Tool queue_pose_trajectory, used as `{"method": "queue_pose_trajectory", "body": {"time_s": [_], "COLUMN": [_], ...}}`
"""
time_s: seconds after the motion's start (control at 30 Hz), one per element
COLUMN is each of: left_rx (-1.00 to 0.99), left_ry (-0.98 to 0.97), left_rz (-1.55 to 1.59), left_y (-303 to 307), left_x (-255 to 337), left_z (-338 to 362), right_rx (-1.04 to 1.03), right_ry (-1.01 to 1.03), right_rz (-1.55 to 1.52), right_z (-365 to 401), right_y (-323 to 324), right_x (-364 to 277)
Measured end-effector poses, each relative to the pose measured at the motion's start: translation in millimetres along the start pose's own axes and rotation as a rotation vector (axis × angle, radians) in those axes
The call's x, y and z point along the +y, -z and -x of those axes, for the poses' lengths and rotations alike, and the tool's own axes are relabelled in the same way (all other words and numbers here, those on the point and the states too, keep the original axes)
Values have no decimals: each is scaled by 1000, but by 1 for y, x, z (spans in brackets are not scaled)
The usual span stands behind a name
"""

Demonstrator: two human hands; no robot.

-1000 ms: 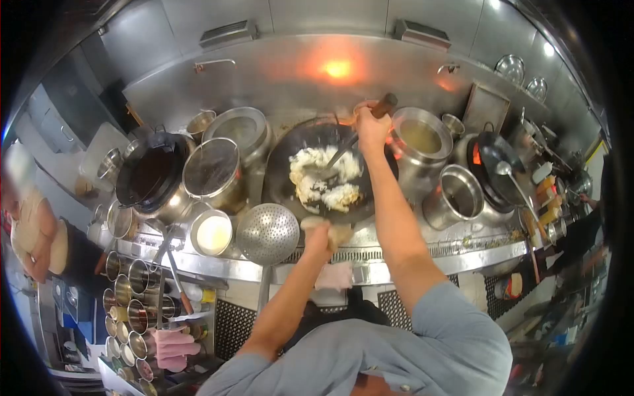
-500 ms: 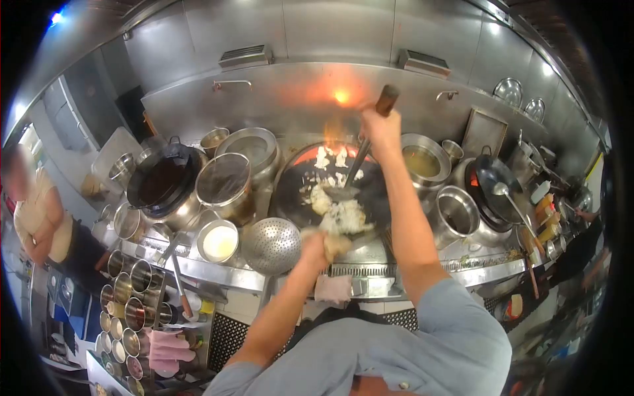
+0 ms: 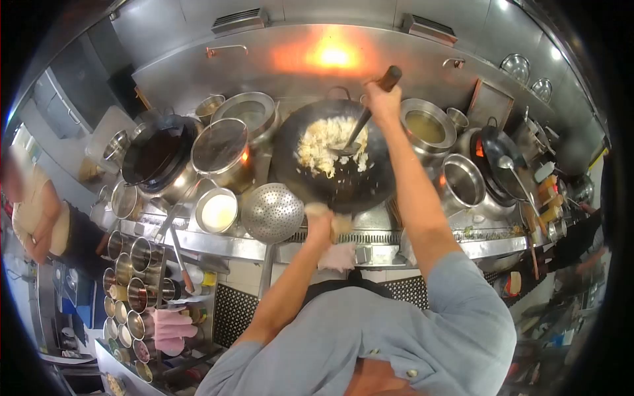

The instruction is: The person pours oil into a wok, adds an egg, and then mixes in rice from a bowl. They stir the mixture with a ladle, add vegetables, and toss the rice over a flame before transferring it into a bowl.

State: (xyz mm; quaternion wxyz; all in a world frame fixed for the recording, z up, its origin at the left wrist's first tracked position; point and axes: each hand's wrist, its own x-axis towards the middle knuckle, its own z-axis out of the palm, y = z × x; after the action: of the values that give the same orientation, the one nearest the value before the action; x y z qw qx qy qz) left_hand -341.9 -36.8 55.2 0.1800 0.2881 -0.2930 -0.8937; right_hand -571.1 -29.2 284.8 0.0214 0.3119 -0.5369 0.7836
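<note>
The steel wall is glowing orange behind the stove. In the dark wok, white and yellowish food is lying apart from all fingers, touching only the ladle's head. The right hand is gripping the ladle's handle; the left hand is clutching a cloth at the near rim.

Dressed in a pale grey-blue cloth shirt, loosely cut, creased across the chest and open at the neck, with a small round pale button beside the opening. Covered on the upper arms by wide short sleeves of the same plain cloth. Clad below the shirt in black fabric, only partly visible.
</note>
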Motion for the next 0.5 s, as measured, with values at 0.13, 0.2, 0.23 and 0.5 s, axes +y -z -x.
{"method": "queue_pose_trajectory", "body": {"time_s": [0.13, 0.2, 0.23, 0.5], "left_rx": [18, -19, 19, 23], "left_ry": [-222, -78, -57, 211], "left_rz": [-40, -53, -81, -134], "left_y": [19, 25, 6, -1], "left_x": [-7, 10, 30, 41], "left_z": [5, -46, -44, -76], "right_rx": [38, 8, -5, 66], "right_ry": [25, 69, 93, -87], "right_rz": [-145, -249, -298, -180], "right_z": [-48, -46, -44, 41], "right_y": [24, 33, 38, 18], "right_x": [-69, -94, -98, 31]}}
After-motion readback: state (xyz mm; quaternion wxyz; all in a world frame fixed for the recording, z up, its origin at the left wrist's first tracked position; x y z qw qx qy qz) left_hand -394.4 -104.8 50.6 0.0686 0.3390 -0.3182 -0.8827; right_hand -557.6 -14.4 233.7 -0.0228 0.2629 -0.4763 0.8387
